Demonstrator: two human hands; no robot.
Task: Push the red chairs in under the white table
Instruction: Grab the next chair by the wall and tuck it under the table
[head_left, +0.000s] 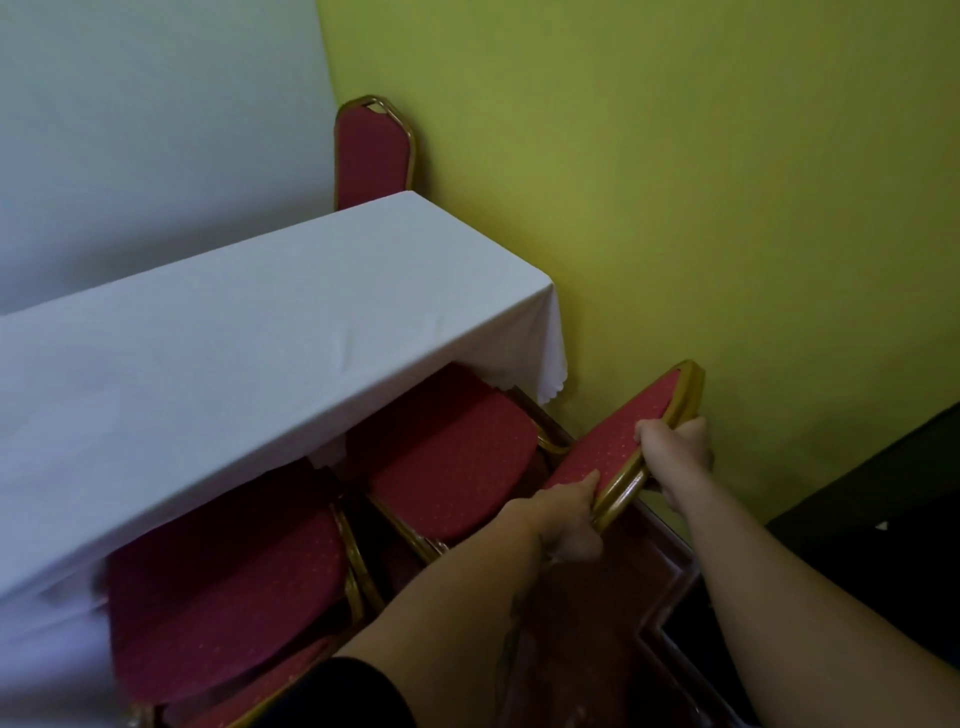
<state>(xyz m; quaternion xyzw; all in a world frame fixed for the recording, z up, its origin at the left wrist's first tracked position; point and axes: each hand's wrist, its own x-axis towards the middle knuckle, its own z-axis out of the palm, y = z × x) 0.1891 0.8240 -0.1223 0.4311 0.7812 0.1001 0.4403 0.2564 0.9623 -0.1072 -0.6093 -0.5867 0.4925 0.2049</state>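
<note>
A long table under a white cloth (249, 332) runs from the left edge toward the green wall. The right red chair has its seat (447, 457) partly under the table's near edge. Its gold-framed backrest (623, 434) is gripped by both hands: my left hand (563, 519) at the lower end, my right hand (675, 452) higher up. A second red chair's seat (223, 587) sits to the left, its front under the cloth. A third red chair (371, 150) stands behind the table's far end.
A green wall (675, 182) stands close on the right. A white wall (156, 130) lies behind the table. A dark piece of furniture (883, 509) fills the lower right corner. The floor below is dark red-brown.
</note>
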